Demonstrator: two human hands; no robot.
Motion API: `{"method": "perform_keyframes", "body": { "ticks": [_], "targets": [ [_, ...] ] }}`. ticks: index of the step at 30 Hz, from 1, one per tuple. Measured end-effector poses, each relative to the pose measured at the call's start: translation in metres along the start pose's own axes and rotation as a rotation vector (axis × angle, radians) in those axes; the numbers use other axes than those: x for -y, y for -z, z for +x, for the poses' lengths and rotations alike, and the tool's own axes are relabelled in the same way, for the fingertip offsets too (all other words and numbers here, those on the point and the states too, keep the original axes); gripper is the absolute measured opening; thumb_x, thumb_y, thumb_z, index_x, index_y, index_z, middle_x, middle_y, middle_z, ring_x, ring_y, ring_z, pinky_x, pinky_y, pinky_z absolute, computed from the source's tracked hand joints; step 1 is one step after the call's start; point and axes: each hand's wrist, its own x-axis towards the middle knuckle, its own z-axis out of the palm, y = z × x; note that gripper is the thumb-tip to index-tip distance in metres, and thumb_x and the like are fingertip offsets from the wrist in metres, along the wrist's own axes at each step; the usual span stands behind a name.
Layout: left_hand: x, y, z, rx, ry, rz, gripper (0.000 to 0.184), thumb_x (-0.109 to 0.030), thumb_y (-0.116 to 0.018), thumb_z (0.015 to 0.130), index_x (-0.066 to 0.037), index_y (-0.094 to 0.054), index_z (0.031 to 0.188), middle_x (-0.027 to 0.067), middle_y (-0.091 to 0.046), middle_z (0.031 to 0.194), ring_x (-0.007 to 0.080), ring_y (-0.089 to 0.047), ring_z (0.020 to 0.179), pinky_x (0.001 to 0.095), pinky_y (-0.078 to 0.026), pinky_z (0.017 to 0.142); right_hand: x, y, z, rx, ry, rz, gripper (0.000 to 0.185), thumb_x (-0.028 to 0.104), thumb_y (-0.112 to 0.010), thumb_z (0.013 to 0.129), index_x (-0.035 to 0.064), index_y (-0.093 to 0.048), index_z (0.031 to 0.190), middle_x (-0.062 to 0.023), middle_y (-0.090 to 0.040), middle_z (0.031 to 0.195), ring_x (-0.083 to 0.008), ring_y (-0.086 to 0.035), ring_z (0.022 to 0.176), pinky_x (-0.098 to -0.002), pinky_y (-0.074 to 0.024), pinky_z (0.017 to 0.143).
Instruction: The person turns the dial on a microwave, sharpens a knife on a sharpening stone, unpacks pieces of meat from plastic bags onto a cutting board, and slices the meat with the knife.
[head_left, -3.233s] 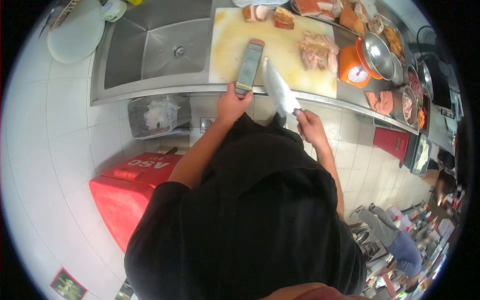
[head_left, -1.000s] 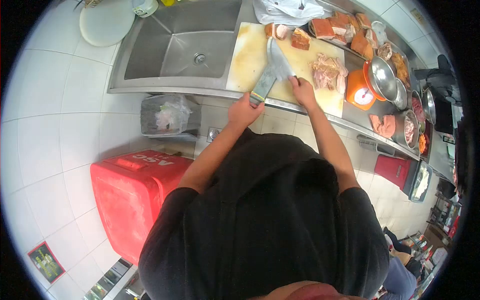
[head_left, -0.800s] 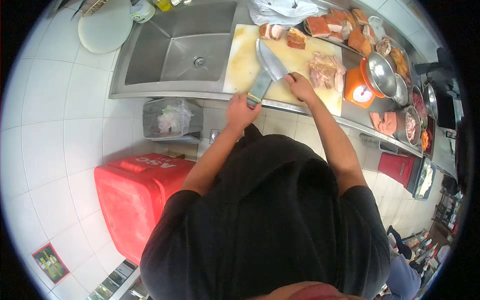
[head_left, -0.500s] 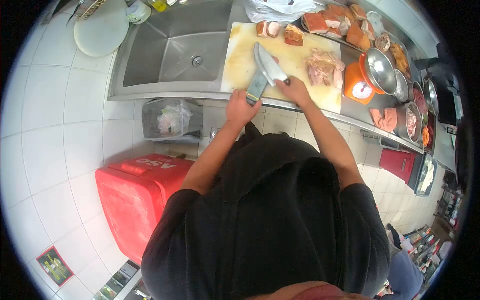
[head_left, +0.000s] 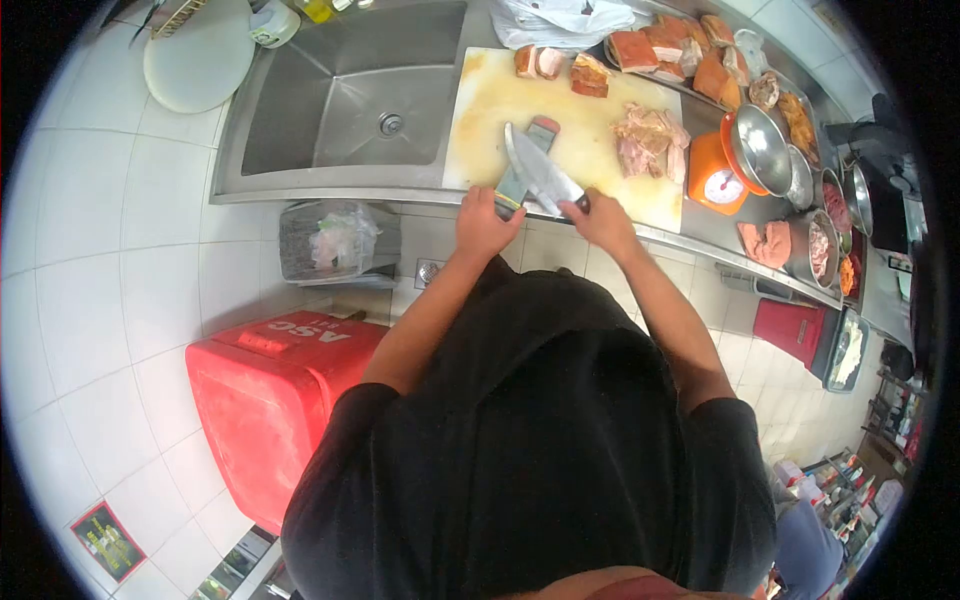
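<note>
1. Here's the right hand [head_left: 605, 224], fingers closed round the dark handle of the knife [head_left: 548, 183], tip angled far left!
2. Left hand [head_left: 487, 222]: fingers gripping the near end of the sharpening stone [head_left: 542, 134], right at the near edge of the bench [head_left: 712, 232].
3. Blade crosses over the stone, above the near left of the cutting board [head_left: 585, 130].
4. On the board's right, pale meat [head_left: 645, 140]; far side, browned chunks [head_left: 590, 76].
5. Farther right, an orange scale [head_left: 714, 170]; left, the sink [head_left: 330, 120].
</note>
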Motion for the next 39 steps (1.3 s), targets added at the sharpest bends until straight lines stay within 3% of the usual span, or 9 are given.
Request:
{"method": "perform_keyframes", "body": {
  "ticks": [2,5,9,14,21,25,29,34,39],
  "targets": [
    [-0.002,0.004,0.000,0.039,0.022,-0.003,0.056,-0.036,-0.084,0.073,0.000,-0.061,0.110,0.0209,-0.061,0.100,0.0435,-0.062,0.094,0.0509,-0.052,0.080,0.002,0.010,0.019,-0.051,-0.063,0.042,0.058,0.053,-0.067,0.090,-0.0031,-0.068,0.103,-0.0279,-0.073,0.097,-0.0424,-0.071,0.095,-0.0498,-0.0559,0.083],
    [0.000,0.004,0.001,0.085,0.050,0.017,0.052,-0.035,-0.084,0.073,0.000,-0.061,0.104,0.0209,-0.061,0.099,0.0431,-0.062,0.092,0.0511,-0.052,0.079,-0.008,0.011,0.043,-0.122,-0.113,0.021,0.058,0.054,-0.067,0.090,-0.0029,-0.068,0.105,-0.0281,-0.073,0.096,-0.0420,-0.072,0.094,-0.0509,-0.0555,0.083],
    [0.002,0.004,0.003,-0.006,-0.019,-0.036,0.050,-0.035,-0.084,0.072,0.000,-0.060,0.098,0.0205,-0.061,0.098,0.0429,-0.062,0.091,0.0517,-0.052,0.078,-0.012,0.029,-0.026,0.172,0.000,-0.140,0.057,0.053,-0.068,0.091,-0.0021,-0.069,0.106,-0.0262,-0.073,0.098,-0.0429,-0.071,0.095,-0.0488,-0.0552,0.085],
    [0.003,0.002,-0.001,0.083,0.044,-0.011,0.054,-0.036,-0.085,0.071,0.001,-0.059,0.101,0.0213,-0.060,0.101,0.0435,-0.060,0.095,0.0520,-0.052,0.082,-0.012,0.052,-0.010,0.039,-0.110,-0.075,0.053,0.050,-0.070,0.091,-0.0020,-0.070,0.100,-0.0257,-0.073,0.095,-0.0411,-0.071,0.094,-0.0484,-0.0552,0.083],
    [0.004,0.002,-0.002,0.021,0.000,-0.025,0.050,-0.036,-0.084,0.073,0.000,-0.060,0.098,0.0215,-0.061,0.099,0.0431,-0.061,0.094,0.0514,-0.052,0.080,-0.011,0.057,-0.039,0.154,0.039,-0.197,0.055,0.052,-0.071,0.088,-0.0020,-0.072,0.097,-0.0258,-0.073,0.093,-0.0422,-0.071,0.093,-0.0477,-0.0554,0.084],
    [-0.002,0.002,0.001,0.089,0.046,-0.013,0.049,-0.034,-0.085,0.072,-0.001,-0.059,0.097,0.0203,-0.060,0.101,0.0426,-0.060,0.095,0.0511,-0.052,0.082,-0.024,0.056,0.014,0.012,-0.097,-0.076,0.055,0.052,-0.070,0.088,-0.0004,-0.073,0.103,-0.0250,-0.073,0.098,-0.0399,-0.072,0.096,-0.0490,-0.0553,0.086],
    [-0.004,0.004,0.002,-0.005,-0.050,-0.035,0.049,-0.035,-0.084,0.073,-0.001,-0.060,0.097,0.0202,-0.061,0.097,0.0430,-0.061,0.094,0.0507,-0.052,0.082,-0.009,0.045,-0.018,0.139,0.024,-0.102,0.052,0.050,-0.071,0.088,0.0010,-0.073,0.106,-0.0243,-0.073,0.100,-0.0390,-0.072,0.097,-0.0487,-0.0550,0.089],
    [-0.010,0.003,0.001,0.066,0.003,0.015,0.053,-0.036,-0.084,0.074,0.001,-0.061,0.105,0.0220,-0.063,0.101,0.0435,-0.062,0.098,0.0511,-0.052,0.084,-0.007,0.030,0.032,-0.053,-0.115,0.092,0.054,0.051,-0.071,0.087,0.0014,-0.073,0.108,-0.0248,-0.073,0.100,-0.0394,-0.072,0.097,-0.0492,-0.0555,0.087],
    [-0.020,0.011,0.003,0.081,0.038,0.024,0.058,-0.037,-0.084,0.075,0.001,-0.061,0.112,0.0235,-0.063,0.105,0.0442,-0.062,0.102,0.0517,-0.052,0.086,-0.016,0.019,0.013,0.097,0.053,0.047,0.052,0.049,-0.070,0.088,-0.0002,-0.073,0.103,-0.0265,-0.072,0.100,-0.0406,-0.071,0.096,-0.0502,-0.0550,0.087]
  ]
}}
